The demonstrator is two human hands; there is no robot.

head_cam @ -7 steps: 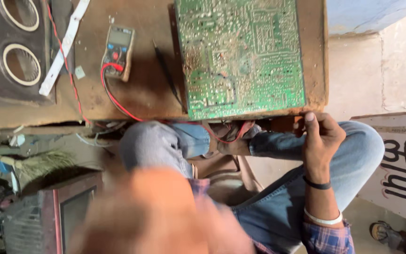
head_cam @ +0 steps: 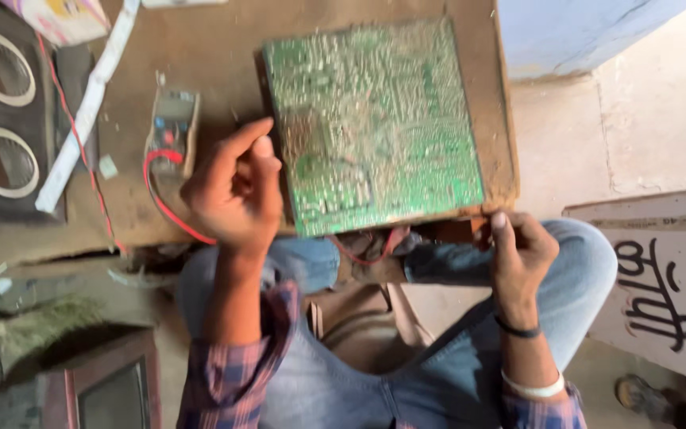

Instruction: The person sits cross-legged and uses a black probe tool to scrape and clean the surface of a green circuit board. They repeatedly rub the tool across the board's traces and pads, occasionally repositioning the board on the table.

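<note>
A large green circuit board (head_cam: 375, 119) lies solder side up on a brown wooden board (head_cam: 200, 48) across my lap. My left hand (head_cam: 232, 191) hovers at the circuit board's near left edge with its fingers curled and thumb raised; whether it holds anything is hidden. A grey multimeter (head_cam: 172, 127) with a red lead (head_cam: 160, 202) lies just left of that hand. My right hand (head_cam: 518, 250) grips the wooden board's near right corner, thumb on top.
A dark speaker box (head_cam: 1, 119) with two round openings and a white strip (head_cam: 81, 127) lie at the left. An old screen set (head_cam: 113, 389) stands low left. A pale panel with black painted marks (head_cam: 660, 294) leans at the right, by someone's shoe (head_cam: 645, 397).
My left hand has come up from a blur near my lap to the circuit board's left edge, covering where a thin black probe lay. The right hand stays on the corner.
</note>
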